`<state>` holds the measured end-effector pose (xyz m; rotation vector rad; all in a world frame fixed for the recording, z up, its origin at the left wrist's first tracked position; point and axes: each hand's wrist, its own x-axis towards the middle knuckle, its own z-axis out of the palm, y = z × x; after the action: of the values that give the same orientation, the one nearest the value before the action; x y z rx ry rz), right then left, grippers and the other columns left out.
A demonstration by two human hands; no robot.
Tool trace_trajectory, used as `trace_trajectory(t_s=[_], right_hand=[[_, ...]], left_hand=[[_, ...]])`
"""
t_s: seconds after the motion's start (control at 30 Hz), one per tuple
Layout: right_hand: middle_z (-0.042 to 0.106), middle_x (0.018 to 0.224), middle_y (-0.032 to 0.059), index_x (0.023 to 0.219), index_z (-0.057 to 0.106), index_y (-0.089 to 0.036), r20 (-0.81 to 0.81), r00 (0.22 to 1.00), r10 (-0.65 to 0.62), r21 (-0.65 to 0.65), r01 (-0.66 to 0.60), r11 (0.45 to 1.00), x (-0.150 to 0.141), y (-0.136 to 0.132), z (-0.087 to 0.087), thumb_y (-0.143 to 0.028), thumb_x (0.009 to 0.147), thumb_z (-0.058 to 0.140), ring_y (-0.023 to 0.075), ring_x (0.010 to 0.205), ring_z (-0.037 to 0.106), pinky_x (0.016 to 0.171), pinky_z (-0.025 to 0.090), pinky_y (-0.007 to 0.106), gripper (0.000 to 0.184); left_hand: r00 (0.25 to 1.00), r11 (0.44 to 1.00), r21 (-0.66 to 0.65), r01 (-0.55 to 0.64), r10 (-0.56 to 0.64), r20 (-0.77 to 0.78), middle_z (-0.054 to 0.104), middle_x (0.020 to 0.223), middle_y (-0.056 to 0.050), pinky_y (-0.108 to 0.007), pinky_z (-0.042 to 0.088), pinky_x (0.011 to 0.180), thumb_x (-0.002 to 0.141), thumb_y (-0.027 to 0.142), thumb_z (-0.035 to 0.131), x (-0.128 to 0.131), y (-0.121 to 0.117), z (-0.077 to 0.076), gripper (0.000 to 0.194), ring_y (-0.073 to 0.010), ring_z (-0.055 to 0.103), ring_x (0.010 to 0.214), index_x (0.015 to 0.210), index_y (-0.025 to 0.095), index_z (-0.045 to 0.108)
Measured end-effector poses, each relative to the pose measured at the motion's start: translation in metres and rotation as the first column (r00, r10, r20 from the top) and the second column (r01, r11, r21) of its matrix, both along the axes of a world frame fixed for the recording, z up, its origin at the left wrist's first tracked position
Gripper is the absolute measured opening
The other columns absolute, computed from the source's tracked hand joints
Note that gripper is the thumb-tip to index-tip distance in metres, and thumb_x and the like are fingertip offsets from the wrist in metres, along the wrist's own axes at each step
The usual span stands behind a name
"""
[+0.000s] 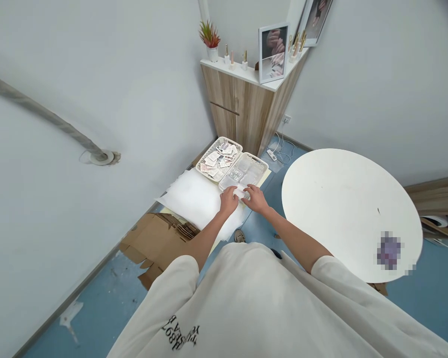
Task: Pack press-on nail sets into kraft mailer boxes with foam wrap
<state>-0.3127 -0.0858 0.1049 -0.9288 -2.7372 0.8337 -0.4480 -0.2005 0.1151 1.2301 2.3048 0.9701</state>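
My left hand point(229, 201) and my right hand point(255, 199) meet at the near edge of a white basket point(266, 164). Between their curled fingers is a small translucent plastic box point(242, 192), gripped from both sides; its contents cannot be made out. Several clear plastic cases point(248, 165) lie inside this basket. Touching it on the left, a second white basket point(199, 166) holds a heap of small printed packets point(220, 158). A white foam-like sheet point(194, 194) spreads to the left of my hands.
Flattened cardboard point(153, 238) lies at the lower left. A round white table point(343, 199) stands to the right, with a pixelated patch on it. Beyond the baskets are a wood-grain cabinet point(242, 104) and a power strip point(272, 154) with cables on the blue floor.
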Motion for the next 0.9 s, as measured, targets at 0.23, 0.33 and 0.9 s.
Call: trace_trajectory(t_s=[0.23,0.33,0.9], right_hand=[[0.052,0.143,0.0125,0.123,0.058,-0.025,0.085,0.996,0.008,0.074,-0.015,0.997,-0.017,-0.008,-0.004,-0.042,0.086,0.071,0.0347,0.127,0.048,0.103,0.041,0.049,0.043],[0.056,0.136,0.0123,0.121,0.057,-0.025,0.085,0.996,0.009,0.085,-0.017,0.996,-0.018,-0.008,-0.005,-0.041,0.087,0.071,0.0338,0.123,0.049,0.101,0.04,0.047,0.041],[0.057,0.137,0.0129,0.123,0.055,-0.024,0.01,0.974,-0.227,0.089,0.225,0.97,0.076,0.014,0.027,-0.042,0.087,0.069,0.0346,0.124,0.049,0.102,0.037,0.045,0.043]], left_hand=[[0.999,0.998,-0.06,0.018,-0.015,0.045,0.06,0.138,-0.01,-0.047,0.038,0.112,0.088,0.008,0.046,-0.007,0.0,-0.004,0.049,-0.0289,0.051,0.131,0.133,0.023,0.057],[0.999,0.998,-0.061,0.025,-0.023,0.046,0.06,0.138,-0.01,-0.048,0.038,0.111,0.088,0.008,0.045,-0.007,0.0,-0.005,0.049,-0.0291,0.051,0.131,0.133,0.023,0.058],[0.979,0.983,0.081,0.163,-0.172,0.111,0.061,0.131,-0.01,-0.038,0.046,0.105,0.091,0.013,0.048,0.056,0.047,-0.005,0.044,-0.0222,0.061,0.117,0.134,0.021,0.054]])
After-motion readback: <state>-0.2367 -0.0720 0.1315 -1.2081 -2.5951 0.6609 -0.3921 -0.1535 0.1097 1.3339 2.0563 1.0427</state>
